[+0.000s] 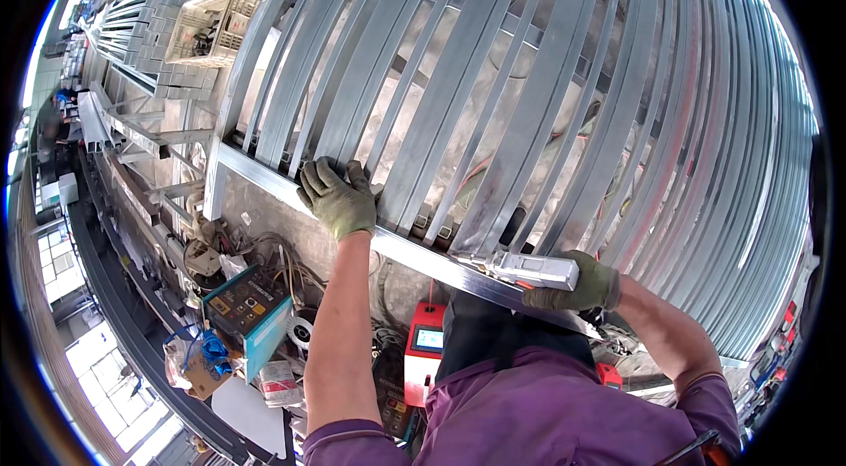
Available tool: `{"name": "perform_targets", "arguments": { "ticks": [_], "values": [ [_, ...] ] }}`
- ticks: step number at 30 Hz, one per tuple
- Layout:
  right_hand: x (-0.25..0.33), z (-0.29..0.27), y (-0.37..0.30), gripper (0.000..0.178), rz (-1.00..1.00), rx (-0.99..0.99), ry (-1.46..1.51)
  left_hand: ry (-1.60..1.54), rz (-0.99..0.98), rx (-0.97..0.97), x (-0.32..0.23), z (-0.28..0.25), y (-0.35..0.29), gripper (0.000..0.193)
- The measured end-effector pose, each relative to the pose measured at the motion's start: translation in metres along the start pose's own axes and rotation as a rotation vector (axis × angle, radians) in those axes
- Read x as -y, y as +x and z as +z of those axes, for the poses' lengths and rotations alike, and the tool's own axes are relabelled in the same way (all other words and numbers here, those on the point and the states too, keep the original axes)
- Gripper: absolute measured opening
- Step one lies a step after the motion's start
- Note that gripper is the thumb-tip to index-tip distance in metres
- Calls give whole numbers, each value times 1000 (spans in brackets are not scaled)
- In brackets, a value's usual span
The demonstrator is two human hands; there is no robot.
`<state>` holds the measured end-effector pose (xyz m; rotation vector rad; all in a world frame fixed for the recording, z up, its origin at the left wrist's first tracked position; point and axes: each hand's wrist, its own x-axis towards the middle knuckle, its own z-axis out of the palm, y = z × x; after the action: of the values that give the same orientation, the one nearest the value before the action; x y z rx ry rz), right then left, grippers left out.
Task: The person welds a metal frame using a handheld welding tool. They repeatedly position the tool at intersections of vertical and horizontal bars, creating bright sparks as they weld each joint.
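My left hand [339, 200], in an olive-green work glove, sits at the near end of a wide metal tube [359, 104]. Its fingers bend over one side and its thumb lies toward the other. My gloved right hand [577, 283] is closed round a blocky silver welding gun [536, 270]. The gun's narrow front points left along the near rail [423, 260], close to the ends of the slats. Wide and narrow grey slats run away from this rail as a large metal frame. The gun's grip is mostly hidden by the glove.
A red machine with a small screen [428, 341] stands below the rail. To its left are a teal-sided power unit [251, 316] and tangled cables [284, 256]. A cream crate [211, 25] rests on stacked tubes at the far left. More long tubes [749, 157] fill the right.
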<state>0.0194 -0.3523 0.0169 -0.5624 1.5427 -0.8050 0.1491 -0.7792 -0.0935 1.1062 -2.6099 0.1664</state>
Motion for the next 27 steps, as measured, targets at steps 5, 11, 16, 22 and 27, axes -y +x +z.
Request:
{"name": "perform_targets", "arguments": {
  "ticks": [5, 11, 16, 22, 27],
  "values": [
    [-1, -2, 3, 68, 50, 63, 12, -8, -27, 64, -3, -4, 1, 59],
    [4, -2, 1, 64, 8, 43, -153, -6, -26, 54, -3, -1, 1, 58],
    [9, 1, -1, 61, 17, 35, -152, -6, -37, 65, -3, 0, 1, 60],
    [13, 2, -5, 62, 73, 9, -111, 6, -18, 41, -2, 1, 2, 58],
    [5, 5, -17, 68, 88, -53, -107, -36, -61, 44, 1, 6, 0, 57]
  ]
}}
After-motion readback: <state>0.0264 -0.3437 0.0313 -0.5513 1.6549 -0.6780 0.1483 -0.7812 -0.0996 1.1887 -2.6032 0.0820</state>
